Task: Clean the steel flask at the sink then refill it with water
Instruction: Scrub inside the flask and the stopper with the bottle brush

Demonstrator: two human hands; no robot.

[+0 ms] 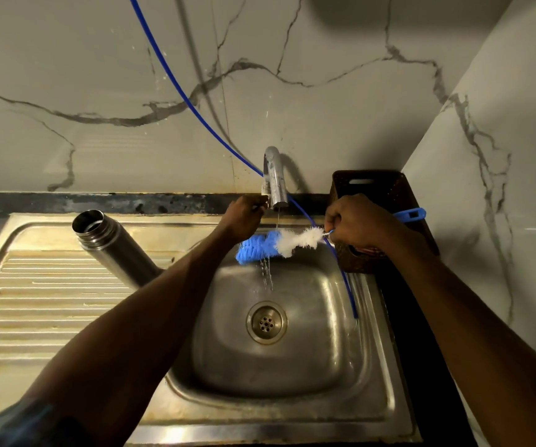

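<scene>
Currently I wet the bottle brush (271, 245), gripped in my right hand (355, 222), under the thin stream; left hand (244, 211) pinches the tap lever (261, 206). Advice: rotate bristles, open flow more.

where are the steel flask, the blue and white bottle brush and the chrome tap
cylindrical steel flask (111, 245): head view, upper body
blue and white bottle brush (271, 246): head view, bristles
curved chrome tap (274, 179): head view, spout

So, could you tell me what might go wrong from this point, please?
1. The open steel flask stands on the ribbed drainboard right beside the left forearm; a nudge might tip it.
2. The right hand holds the blue-and-white bottle brush under the chrome tap; its bristles may spray water.
</scene>
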